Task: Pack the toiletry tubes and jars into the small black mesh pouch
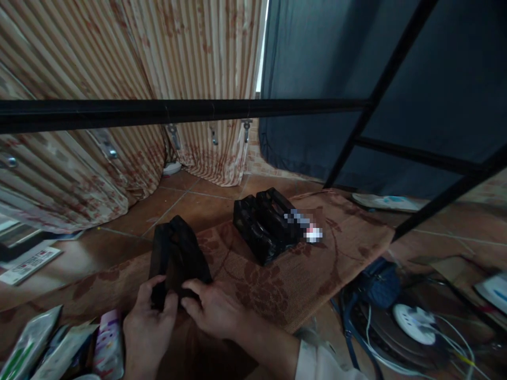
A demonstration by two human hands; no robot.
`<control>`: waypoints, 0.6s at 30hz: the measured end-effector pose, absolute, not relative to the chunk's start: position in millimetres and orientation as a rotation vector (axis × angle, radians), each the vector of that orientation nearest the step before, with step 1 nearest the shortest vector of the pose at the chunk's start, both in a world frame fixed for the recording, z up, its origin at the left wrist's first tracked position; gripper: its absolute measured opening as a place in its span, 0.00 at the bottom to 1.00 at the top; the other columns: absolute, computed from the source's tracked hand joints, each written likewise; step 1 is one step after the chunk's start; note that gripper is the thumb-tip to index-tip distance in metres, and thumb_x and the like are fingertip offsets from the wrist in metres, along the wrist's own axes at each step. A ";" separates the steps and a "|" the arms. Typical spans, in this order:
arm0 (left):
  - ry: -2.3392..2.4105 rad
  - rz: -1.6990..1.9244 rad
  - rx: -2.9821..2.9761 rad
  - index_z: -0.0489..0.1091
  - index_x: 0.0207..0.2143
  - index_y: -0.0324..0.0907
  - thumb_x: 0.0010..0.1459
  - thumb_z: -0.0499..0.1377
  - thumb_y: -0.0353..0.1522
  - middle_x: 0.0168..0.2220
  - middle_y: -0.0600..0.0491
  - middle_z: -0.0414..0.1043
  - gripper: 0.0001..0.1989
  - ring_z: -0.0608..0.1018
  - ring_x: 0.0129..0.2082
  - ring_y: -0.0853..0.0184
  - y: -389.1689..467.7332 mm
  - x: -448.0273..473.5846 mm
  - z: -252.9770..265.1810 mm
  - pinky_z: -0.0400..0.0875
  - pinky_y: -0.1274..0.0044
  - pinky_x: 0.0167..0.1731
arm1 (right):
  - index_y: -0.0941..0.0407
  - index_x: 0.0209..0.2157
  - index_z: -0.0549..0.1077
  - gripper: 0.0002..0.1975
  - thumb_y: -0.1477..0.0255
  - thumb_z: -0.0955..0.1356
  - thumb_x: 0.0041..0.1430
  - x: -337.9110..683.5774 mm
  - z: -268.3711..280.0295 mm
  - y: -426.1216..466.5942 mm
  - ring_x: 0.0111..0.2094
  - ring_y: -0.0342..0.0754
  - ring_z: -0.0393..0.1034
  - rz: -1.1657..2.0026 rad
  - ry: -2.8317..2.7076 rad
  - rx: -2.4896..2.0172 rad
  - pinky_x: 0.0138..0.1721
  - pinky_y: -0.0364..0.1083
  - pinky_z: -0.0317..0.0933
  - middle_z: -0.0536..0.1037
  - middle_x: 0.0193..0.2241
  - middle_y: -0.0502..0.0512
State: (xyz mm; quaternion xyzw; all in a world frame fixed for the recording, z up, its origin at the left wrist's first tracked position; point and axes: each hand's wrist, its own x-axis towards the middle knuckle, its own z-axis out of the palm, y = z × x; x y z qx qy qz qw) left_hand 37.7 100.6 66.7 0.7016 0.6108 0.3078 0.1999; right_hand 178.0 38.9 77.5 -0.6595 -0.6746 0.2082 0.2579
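Observation:
A black pouch (190, 248) with raised sides and an opening along its top stands on the brown patterned cloth (269, 290). My left hand (152, 322) grips its near left edge, thumb and fingers closed on the dark material. At the near right edge, my right hand (217, 311) pinches the same pouch. Further right on the cloth, another black pouch (255, 232) lies close beside a similar black one (275, 208), with something light and blurred out at its right end. Shadow hides what, if anything, is inside the pouch between my hands.
Packets (31, 338) and a pink-and-white tube (109, 343) lie at the front left. A dark metal bar (190, 113) crosses before striped curtains (198, 47). On the right are a blue bag (380, 282) and a white power strip (414, 324) with cables.

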 end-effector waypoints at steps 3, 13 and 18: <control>1.726 0.850 1.963 0.67 0.44 0.45 0.49 0.55 0.36 0.09 0.64 0.58 0.18 0.69 0.12 0.68 99.7 37.8 66.1 0.63 0.80 0.17 | 0.47 0.55 0.64 0.20 0.61 0.60 0.62 182.5 78.2 36.9 0.35 0.47 0.75 0.622 -1.931 -1.692 0.35 0.42 0.64 0.80 0.33 0.48; 1.614 0.950 1.954 0.68 0.45 0.44 0.50 0.54 0.35 0.12 0.64 0.61 0.18 0.67 0.12 0.71 97.3 43.8 62.6 0.63 0.81 0.17 | 0.58 0.44 0.70 0.24 0.59 0.51 0.67 178.4 61.8 35.5 0.33 0.51 0.75 0.526 -2.107 -1.724 0.33 0.46 0.65 0.79 0.33 0.58; 1.566 0.948 1.966 0.67 0.46 0.43 0.50 0.54 0.35 0.12 0.65 0.58 0.19 0.62 0.09 0.73 95.1 42.9 64.8 0.57 0.82 0.14 | 0.57 0.36 0.74 0.29 0.57 0.48 0.67 169.8 67.7 36.4 0.34 0.49 0.76 0.495 -1.925 -1.881 0.35 0.44 0.63 0.80 0.31 0.58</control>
